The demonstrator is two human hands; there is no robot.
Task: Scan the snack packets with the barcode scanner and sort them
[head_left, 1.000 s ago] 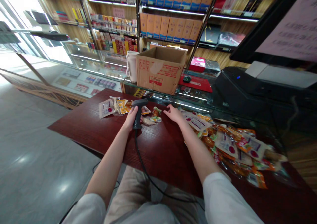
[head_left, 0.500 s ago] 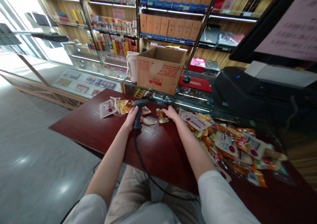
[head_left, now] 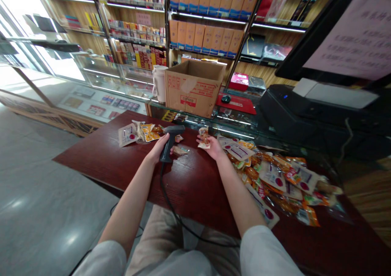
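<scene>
My left hand (head_left: 159,147) grips a dark barcode scanner (head_left: 170,139) by its handle, its head pointing right over the dark red table (head_left: 195,182). A black cable (head_left: 171,211) runs from the scanner down toward my lap. My right hand (head_left: 212,145) is closed on a small orange snack packet (head_left: 204,136), lifted just off the table in front of the scanner. Another small packet (head_left: 180,150) lies on the table between my hands. A few snack packets (head_left: 137,132) lie to the left of the scanner. A big heap of snack packets (head_left: 275,178) lies to the right of my right arm.
Behind the table stands a glass counter (head_left: 128,82) with an open cardboard box (head_left: 194,88), a white jug (head_left: 159,83) and a red mat with a mouse (head_left: 226,99). A black register and a screen (head_left: 311,105) stand at right. Stocked shelves fill the back wall.
My right hand took hold of the small orange packet on the table and raised it in front of the scanner. My left hand stayed on the scanner, tilting it slightly.
</scene>
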